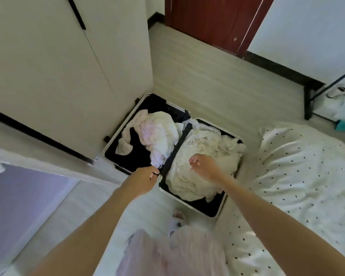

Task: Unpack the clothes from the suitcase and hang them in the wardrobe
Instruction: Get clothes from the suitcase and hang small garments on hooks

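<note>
We stand in a small bedroom with pale plank flooring, the wardrobe (54, 76) on our left with its doors closed and a bed with a dotted duvet (307, 176) on our right. Between them the suitcase (232, 206) lies open flat on the floor, both halves heaped with crumpled clothes (199, 160), whitish on the right, white and pale pink on the left. Our left hand (145, 181) is curled closed at the near end of the dark strap (177, 148) along the hinge, right by the hem of the pink pile; whether it pinches strap or cloth we cannot tell. Our right hand (203, 166) hovers over the right heap, fingers loosely bent, gripping nothing. The clothes look light, soft and limp, likely to trail and tangle. We judge it best to take one garment by its collar or shoulders and lift it clear.
</note>
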A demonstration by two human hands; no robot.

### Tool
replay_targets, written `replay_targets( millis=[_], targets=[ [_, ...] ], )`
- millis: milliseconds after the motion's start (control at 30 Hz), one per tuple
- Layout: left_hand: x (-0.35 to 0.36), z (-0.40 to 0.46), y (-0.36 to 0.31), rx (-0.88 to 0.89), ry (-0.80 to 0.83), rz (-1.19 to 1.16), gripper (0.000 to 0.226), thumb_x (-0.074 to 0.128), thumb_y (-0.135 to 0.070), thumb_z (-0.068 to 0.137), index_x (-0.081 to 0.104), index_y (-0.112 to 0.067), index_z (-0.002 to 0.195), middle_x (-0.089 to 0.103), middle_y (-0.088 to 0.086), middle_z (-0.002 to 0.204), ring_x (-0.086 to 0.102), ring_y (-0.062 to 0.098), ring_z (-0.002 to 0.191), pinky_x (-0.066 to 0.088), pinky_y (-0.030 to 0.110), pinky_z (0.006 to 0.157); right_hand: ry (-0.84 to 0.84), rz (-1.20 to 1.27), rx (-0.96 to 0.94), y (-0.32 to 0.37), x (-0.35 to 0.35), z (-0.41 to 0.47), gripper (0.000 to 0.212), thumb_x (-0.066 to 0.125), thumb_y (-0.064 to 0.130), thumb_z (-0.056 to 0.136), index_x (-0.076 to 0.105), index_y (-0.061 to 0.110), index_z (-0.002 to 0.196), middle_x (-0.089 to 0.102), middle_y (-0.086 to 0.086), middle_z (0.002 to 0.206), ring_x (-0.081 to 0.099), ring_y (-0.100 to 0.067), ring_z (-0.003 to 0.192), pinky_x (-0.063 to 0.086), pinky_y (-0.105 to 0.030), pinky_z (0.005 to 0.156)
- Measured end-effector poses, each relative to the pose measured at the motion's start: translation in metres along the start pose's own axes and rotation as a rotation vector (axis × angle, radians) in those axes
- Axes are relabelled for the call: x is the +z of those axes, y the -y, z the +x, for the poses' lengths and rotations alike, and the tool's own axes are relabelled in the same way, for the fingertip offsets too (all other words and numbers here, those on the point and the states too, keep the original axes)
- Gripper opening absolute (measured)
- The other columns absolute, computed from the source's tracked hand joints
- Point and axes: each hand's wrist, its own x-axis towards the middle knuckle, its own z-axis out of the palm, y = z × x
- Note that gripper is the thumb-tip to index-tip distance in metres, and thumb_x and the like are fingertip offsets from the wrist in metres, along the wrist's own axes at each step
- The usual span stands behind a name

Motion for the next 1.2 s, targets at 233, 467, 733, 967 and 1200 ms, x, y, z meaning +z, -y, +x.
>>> replay_targets(
  millis=[233,467,733,967,1200],
  targets=[
    [0.078,0.145,0.035,-0.039,0.038,0.032,0.031,0.042,-0.014,0.095,0.056,-0.012,0.123,0.063,0.014,0.110,0.059,0.029,0.100,0.048,0.037,0.088,0.054,0.050,0.198,-0.122,0.065,0.128,0.032,0.040,0.022,0.097,0.052,0.015,0.126,0.060,-0.007,0.124,0.052,-0.025,0.117,0.041,-0.029,0.086],
    [0.180,0.288,0.122,-0.054,0.069,0.085,0.030,0.042,-0.015,0.095,0.058,-0.017,0.120,0.064,0.006,0.111,0.060,0.028,0.097,0.049,0.043,0.088,0.081,-0.004,0.399,-0.253,0.176,0.255,0.047,0.042,0.024,0.098,0.033,0.009,0.142,0.045,-0.010,0.140,0.045,-0.027,0.127,0.040,-0.031,0.096],
    [0.259,0.416,0.198,-0.051,-0.033,-0.022,0.031,0.039,-0.013,0.095,0.058,-0.018,0.119,0.065,-0.001,0.104,0.058,0.017,0.092,0.046,0.030,0.088,-0.007,-0.224,0.557,-0.348,0.284,0.372,0.100,0.057,0.054,0.085,-0.001,0.004,0.149,0.008,-0.010,0.155,0.013,-0.032,0.141,0.028,-0.049,0.110],
    [0.267,0.445,0.204,0.064,0.032,0.039,0.029,0.040,-0.017,0.095,0.057,-0.018,0.118,0.066,0.000,0.101,0.061,0.017,0.090,0.050,0.039,0.086,-0.184,-0.345,0.553,-0.380,0.285,0.408,0.029,0.036,0.011,0.096,0.048,0.005,0.122,0.046,-0.013,0.126,0.043,-0.031,0.117,0.040,-0.042,0.089],
    [0.225,0.373,0.157,0.044,0.138,0.092,0.031,0.038,-0.015,0.097,0.058,-0.016,0.120,0.063,0.003,0.113,0.059,0.019,0.097,0.047,0.031,0.088,-0.249,0.320,0.415,-0.320,0.228,0.335,0.030,0.041,0.004,0.089,0.032,0.010,0.062,0.032,0.001,0.063,0.034,-0.015,0.056,0.020,-0.028,0.048]
  ],
)
